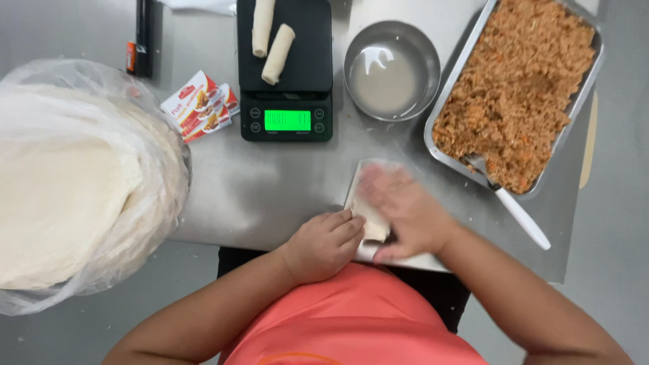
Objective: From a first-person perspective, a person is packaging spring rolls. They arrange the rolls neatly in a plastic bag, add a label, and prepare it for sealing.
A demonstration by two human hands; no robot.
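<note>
Red-white packet (pixel 201 106) left of scale's green screen (pixel 287 120).

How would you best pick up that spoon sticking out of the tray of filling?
Probably by the white handle, from the near right. It juts past the tray rim over bare table, while its other end lies buried in the filling.

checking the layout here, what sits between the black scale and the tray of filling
In the head view, a round metal bowl of cloudy liquid sits between the black scale and the tray of filling, on the steel table.
</note>
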